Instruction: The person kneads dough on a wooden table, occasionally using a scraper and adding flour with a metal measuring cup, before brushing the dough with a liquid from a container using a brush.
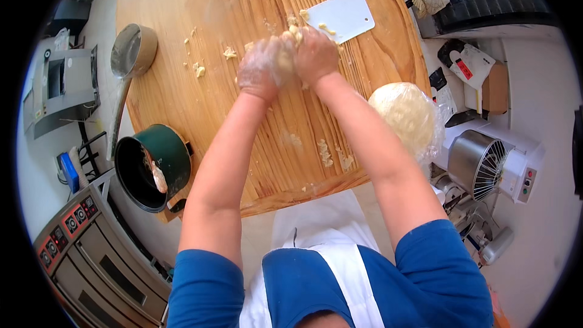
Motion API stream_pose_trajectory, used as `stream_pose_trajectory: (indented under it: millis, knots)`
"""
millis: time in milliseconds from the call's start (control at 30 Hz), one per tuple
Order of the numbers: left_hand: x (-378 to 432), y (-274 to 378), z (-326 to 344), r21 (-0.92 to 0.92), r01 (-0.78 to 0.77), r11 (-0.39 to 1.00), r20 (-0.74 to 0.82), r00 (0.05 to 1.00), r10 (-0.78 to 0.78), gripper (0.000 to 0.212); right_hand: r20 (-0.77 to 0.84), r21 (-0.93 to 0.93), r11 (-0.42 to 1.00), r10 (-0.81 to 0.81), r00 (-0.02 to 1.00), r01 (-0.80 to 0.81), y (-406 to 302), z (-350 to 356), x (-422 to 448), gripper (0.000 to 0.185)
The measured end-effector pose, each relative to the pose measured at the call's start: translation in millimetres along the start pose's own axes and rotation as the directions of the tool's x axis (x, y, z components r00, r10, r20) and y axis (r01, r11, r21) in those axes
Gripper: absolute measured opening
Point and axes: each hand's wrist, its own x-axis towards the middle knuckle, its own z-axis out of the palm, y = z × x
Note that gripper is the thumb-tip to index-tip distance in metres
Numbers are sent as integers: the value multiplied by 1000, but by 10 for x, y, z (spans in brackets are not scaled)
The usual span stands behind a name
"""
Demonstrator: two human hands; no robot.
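My left hand (259, 67), dusted with flour, and my right hand (316, 52) are close together over the wooden table (218, 146). Pale, crumbly dough (295, 34) is gripped between them and shows past the fingers. Most of that dough is hidden under my palms, and the fingertips are partly covered. A white plastic dough scraper (348, 11) lies flat just beyond my right hand, with dough scraps on it. Loose dough crumbs (199, 70) are scattered to the left of my hands. By my right forearm sits a large round dough mass (405, 114) wrapped in clear plastic film.
At the table's left edge stand a long-handled metal dipper (134, 50) and a dark green pot (168, 150) with a dough-smeared utensil inside. A deck oven (100, 259) is at lower left. A spiral mixer (478, 164) stands on the right, below bags and a cardboard box (496, 89).
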Motion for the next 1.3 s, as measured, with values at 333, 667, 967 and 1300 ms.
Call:
stream_pose_trajectory:
  millis: [333,667,967,1300]
  knots:
    - [-1383,107,-228,-107,-247,963,82,963,256,69,87,261,911,-351,932,319,129,-453,-1336,38]
    - [-1132,354,-192,-207,-303,930,97,940,328,67,17,228,954,-204,979,195,157,-372,-1468,33]
    - [-1613,674,-251,-162,-353,922,55,929,365,58,-66,212,973,-82,994,94,226,-449,-2139,41]
    - [-1964,-229,-443,-377,10,926,-111,992,-56,77,39,385,910,-182,982,154,-660,248,-1649,35]
